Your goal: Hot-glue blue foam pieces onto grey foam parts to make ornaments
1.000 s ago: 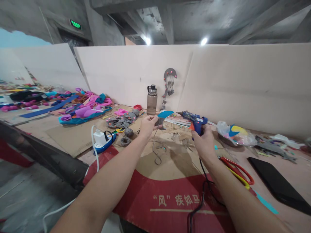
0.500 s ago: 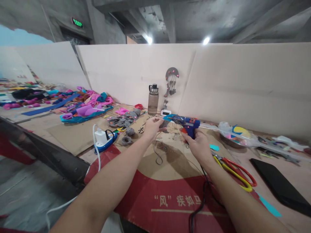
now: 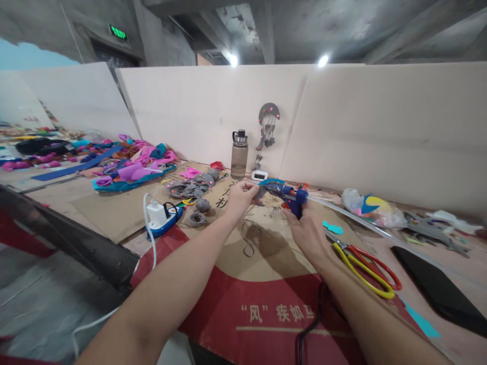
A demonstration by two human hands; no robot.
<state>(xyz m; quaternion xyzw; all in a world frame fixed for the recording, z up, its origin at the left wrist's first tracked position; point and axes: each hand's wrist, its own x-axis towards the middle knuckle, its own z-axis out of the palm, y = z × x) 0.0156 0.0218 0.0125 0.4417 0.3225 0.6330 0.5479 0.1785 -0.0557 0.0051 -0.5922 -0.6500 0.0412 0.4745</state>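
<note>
My left hand (image 3: 242, 198) pinches a small piece of felt, of which a grey part (image 3: 260, 195) shows by the fingertips. A curved blue strip (image 3: 274, 181) rises just behind it; whether the two are joined I cannot tell. My right hand (image 3: 310, 230) is wrapped round the handle of a blue hot glue gun (image 3: 294, 200). The gun's nozzle points left and sits close to the felt, partly merging with the blue strip. From its back end runs a long clear glue stick (image 3: 353, 221). A loop of grey cord (image 3: 248, 248) lies on the cardboard below my hands.
Scissors with red and yellow handles (image 3: 367, 268) and a black phone (image 3: 433, 284) lie at right. A bottle (image 3: 239, 159) and small white clock (image 3: 259, 175) stand behind. Left are a power strip (image 3: 164, 221), grey yarn (image 3: 203, 205), felt pieces (image 3: 184, 189) and colourful scraps (image 3: 139, 172).
The glue gun has shifted slightly left and tilted, and the clear stick's far end has swung down towards me. My left hand still pinches the felt, nearly in place.
</note>
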